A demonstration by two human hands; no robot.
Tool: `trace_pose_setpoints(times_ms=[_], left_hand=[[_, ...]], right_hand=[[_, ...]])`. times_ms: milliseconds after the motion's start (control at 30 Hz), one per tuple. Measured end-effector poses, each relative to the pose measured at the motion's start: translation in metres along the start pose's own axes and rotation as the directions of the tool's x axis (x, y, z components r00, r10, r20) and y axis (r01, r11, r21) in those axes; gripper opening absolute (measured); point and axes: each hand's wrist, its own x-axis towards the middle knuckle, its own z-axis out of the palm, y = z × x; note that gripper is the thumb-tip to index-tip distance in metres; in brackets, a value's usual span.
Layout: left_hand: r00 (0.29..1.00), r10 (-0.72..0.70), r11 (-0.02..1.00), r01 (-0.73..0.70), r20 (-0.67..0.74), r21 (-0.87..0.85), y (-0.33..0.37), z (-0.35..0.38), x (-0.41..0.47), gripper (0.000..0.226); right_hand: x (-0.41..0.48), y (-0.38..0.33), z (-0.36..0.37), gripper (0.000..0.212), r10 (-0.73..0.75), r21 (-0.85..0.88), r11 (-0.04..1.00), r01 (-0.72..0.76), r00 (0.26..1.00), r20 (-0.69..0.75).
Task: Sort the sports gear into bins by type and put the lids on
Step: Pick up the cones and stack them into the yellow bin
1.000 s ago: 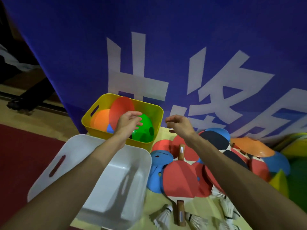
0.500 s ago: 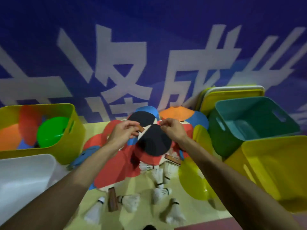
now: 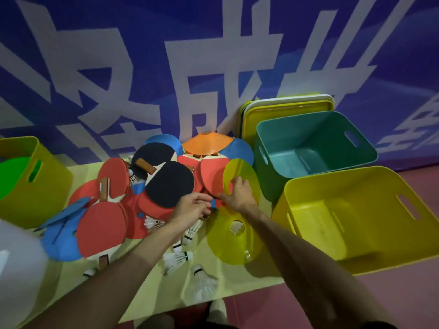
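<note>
A heap of red and black table tennis paddles (image 3: 168, 186) lies on the pale yellow mat, mixed with flat cone discs. My right hand (image 3: 238, 194) grips the lower edge of a tilted yellow disc (image 3: 242, 173) leaning on a red paddle. My left hand (image 3: 192, 208) hovers beside it at the black paddle's lower rim, fingers loosely curled with nothing seen in them. Several white shuttlecocks (image 3: 177, 258) are scattered in front. A second yellow disc (image 3: 234, 243) lies flat. An orange disc (image 3: 207, 143) and blue discs (image 3: 60, 236) sit around the heap.
An empty teal bin (image 3: 268, 176) and an empty yellow bin (image 3: 297, 186) stand to the right. Lids (image 3: 287, 108) lean on the blue banner behind them. At left, a yellow-green bin (image 3: 45, 193) holds a green disc (image 3: 13, 174). A white bin (image 3: 19, 269) is at lower left.
The view swung right from the left bin to the heap. Both hands moved down and right; my right hand took hold of the yellow disc, and my left hand let go of the paddle handle.
</note>
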Motion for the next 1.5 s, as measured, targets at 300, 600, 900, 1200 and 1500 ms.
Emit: trace_pose_setpoints(times_ms=[300,600,900,1200,1500], left_hand=[[0.994,-0.113,0.993,0.113,0.009,0.033,-0.036,0.018,0.004,0.019],[0.941,-0.338,0.941,0.337,0.032,0.033,-0.091,0.040,0.005,0.032],[0.975,-0.216,0.928,0.223,-0.057,0.299,-0.085,0.074,0.012,0.039],[0.953,0.133,0.552,-0.301,0.274,0.778,-0.076,0.111,0.024,0.047],[0.971,0.115,0.602,-0.236,0.210,0.763,-0.076,0.120,0.029,0.012]], right_hand=[[0.008,0.015,0.008,0.049,-0.047,-0.004,0.999,0.047,0.998,0.035],[0.019,0.020,0.020,0.041,-0.002,-0.167,0.986,-0.008,0.998,-0.062],[0.005,0.031,-0.016,0.038,0.032,-0.041,0.998,-0.041,0.979,-0.199],[0.000,0.026,-0.042,0.032,0.027,0.008,1.000,-0.026,0.973,-0.228],[-0.007,0.026,-0.059,0.039,0.013,0.140,0.990,0.029,0.957,-0.290]])
